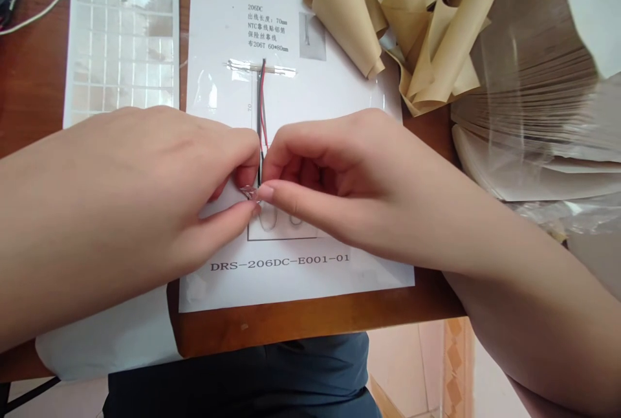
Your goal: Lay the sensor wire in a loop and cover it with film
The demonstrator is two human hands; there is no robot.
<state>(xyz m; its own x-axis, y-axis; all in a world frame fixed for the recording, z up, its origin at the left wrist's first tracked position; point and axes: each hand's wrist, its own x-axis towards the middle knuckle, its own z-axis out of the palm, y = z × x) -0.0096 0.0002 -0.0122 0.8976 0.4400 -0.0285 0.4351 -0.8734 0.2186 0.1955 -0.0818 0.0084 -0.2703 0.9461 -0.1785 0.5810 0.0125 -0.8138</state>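
Observation:
A white printed sheet [378, 269] with a drawing and lettering lies under both hands. Across its upper part, clear tape holds down a thin pale strip [272, 69]. From the strip, red and black wires [262, 107] run down toward my fingers. My left hand [194, 172] is closed in a pinch at a small piece of clear, shiny film [249, 192] near the lower wire ends. My right hand [330, 178] meets it there, thumb and forefinger pinched at the same film. Fingers hide most of the film and the wire ends.
At the left lies a sheet of clear labels [123, 43], with white cables [43, 11] beyond it. Curled brown paper pieces [347, 13] overlap the printed sheet's upper right. Farther right sits a plastic-wrapped stack of sheets [524, 114]. The wooden table's front edge [310, 324] is close to my lap.

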